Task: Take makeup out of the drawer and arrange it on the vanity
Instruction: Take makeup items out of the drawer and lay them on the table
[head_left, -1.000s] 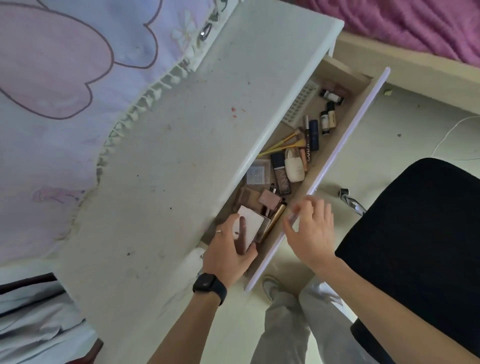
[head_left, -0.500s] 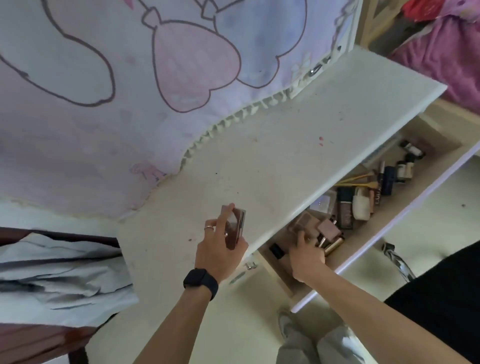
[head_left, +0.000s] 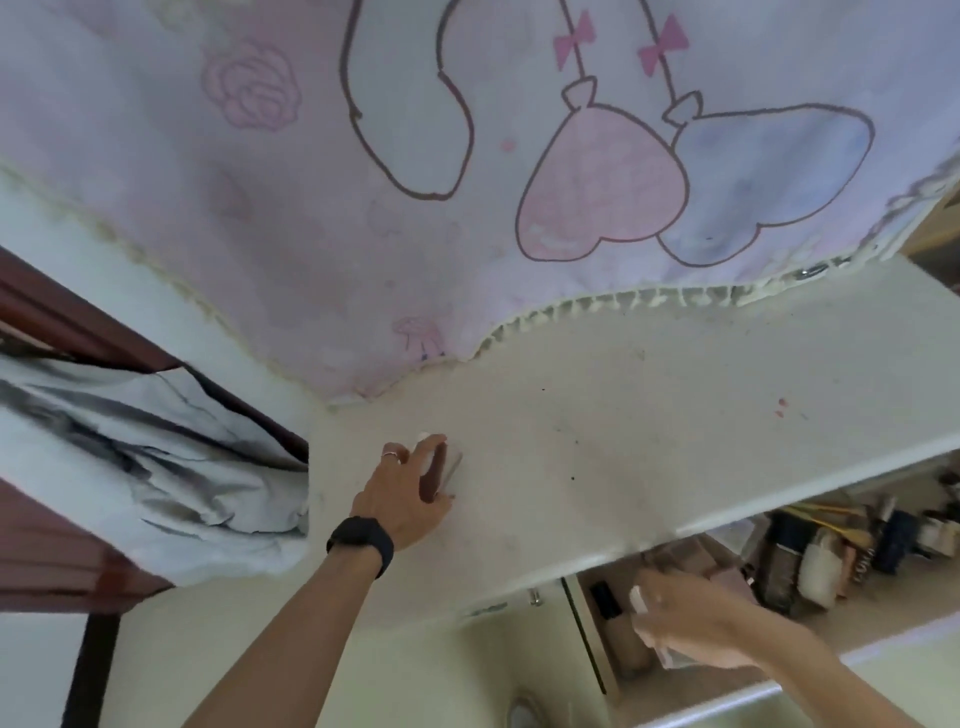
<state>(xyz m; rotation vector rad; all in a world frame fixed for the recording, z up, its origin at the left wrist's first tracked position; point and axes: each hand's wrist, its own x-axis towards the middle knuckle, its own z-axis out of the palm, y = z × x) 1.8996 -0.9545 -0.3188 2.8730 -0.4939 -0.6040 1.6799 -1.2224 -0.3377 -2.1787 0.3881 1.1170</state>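
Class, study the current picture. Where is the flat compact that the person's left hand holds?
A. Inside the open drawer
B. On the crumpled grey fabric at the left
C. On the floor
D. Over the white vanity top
D: the left hand grips the compact over the vanity top, well left of the drawer, where the right hand is.

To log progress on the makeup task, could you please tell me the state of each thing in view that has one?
drawer: open, makeup inside.
compact: on edge, gripped by the left hand at the vanity top.
right hand: in the drawer, blurred; grip unclear.
cloth: draped, its hem lying on the vanity top.
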